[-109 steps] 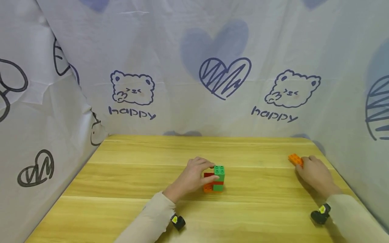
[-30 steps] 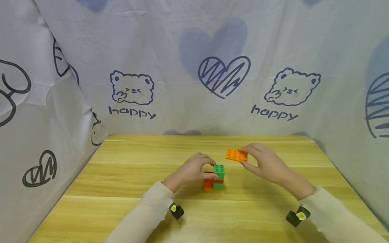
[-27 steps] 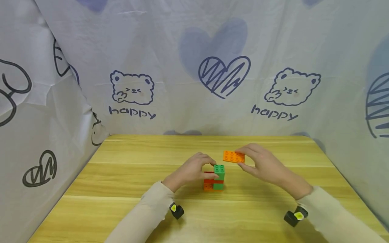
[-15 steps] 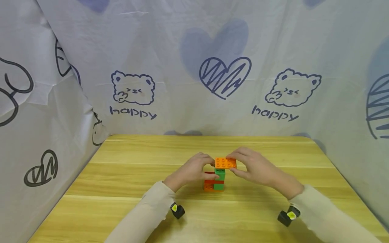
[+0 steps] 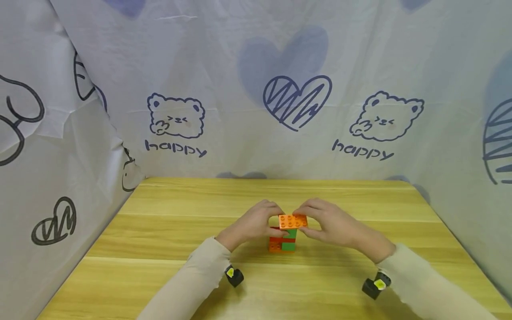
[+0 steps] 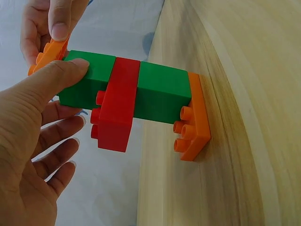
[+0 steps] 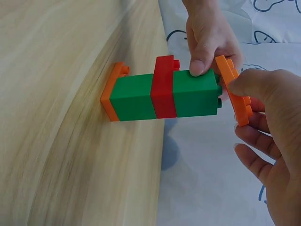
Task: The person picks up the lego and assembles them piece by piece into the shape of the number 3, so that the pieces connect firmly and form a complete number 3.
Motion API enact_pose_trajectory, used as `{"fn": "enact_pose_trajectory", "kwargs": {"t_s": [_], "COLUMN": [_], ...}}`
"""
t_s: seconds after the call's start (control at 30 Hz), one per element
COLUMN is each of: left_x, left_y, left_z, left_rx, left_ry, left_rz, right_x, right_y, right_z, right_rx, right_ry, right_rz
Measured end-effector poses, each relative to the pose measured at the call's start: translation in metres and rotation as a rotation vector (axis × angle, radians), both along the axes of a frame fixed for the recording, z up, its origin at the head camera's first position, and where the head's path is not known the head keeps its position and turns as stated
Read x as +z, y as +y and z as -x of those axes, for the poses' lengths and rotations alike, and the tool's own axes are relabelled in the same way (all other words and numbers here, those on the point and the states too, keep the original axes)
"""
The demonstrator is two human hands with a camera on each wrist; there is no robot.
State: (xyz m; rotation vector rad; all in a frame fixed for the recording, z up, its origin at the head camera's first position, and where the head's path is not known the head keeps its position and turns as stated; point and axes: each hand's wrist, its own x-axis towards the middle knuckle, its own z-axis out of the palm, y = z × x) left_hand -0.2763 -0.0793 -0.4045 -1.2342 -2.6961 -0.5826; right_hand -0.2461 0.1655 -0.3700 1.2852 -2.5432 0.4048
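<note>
A small tower of toy building bricks stands on the table. At its foot lies an orange flat brick (image 6: 201, 120), then a green brick (image 6: 162, 89), a red brick (image 6: 120, 101) jutting to one side, and an upper green brick (image 7: 195, 96). My left hand (image 5: 256, 221) pinches that upper green brick, thumb on its near face. Between thumb and fingers my right hand (image 5: 334, 224) holds another orange flat brick (image 5: 293, 221) over the tower's top. In the right wrist view this brick is tilted, with a narrow gap to the green studs.
The wooden tabletop (image 5: 160, 240) spreads around the tower. A pale cloth with printed bears and hearts (image 5: 240, 151) hangs behind the table and along its sides. Both wrists wear small black devices (image 5: 234, 276).
My right hand picked up the orange flat brick at the far right, carried it left and lowered it over the tower. My left hand has stayed on the tower.
</note>
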Motion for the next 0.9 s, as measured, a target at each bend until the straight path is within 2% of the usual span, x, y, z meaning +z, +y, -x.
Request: {"fn": "enact_pose_trajectory", "kwargs": {"t_s": [0.3,0.43,0.9], "left_x": [0.001,0.0,0.004], "left_y": [0.002,0.003,0.003], "left_z": [0.001,0.001,-0.001], "left_rx": [-0.019,-0.006,0.048], "left_ry": [0.009,0.004,-0.039], "left_rz": [0.011,0.01,0.027], "right_x": [-0.003,-0.004,-0.01], "right_y": [-0.008,-0.011,-0.017], "right_z": [0.003,0.005,0.01], "right_rx": [0.026,0.036,-0.053], "right_ry": [-0.009,-0.012,-0.169], "right_rz": [0.009,0.011,0.084]}}
